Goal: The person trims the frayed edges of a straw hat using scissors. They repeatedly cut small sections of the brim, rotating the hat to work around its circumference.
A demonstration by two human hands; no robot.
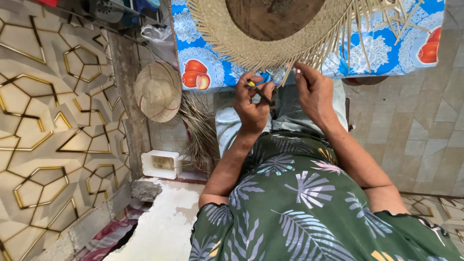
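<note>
A half-woven straw hat [270, 34] lies on a table with a blue flowered cloth [386, 53], loose straw strips fanning from its brim toward me. My left hand [252, 104] holds a thin dark tool with a yellow tip [261, 93] just below the brim's edge. My right hand [314, 92] pinches one of the loose straw strips [290, 73] at the brim between thumb and fingers. Both hands sit close together over my lap, which is covered by a green leaf-print garment [299, 203].
A finished straw hat [157, 91] hangs on the wall at the left, above a bundle of dry straw [200, 130]. A small white plastic box [162, 164] sits below it. A patterned wall panel [53, 121] fills the left; tiled floor [415, 125] lies at the right.
</note>
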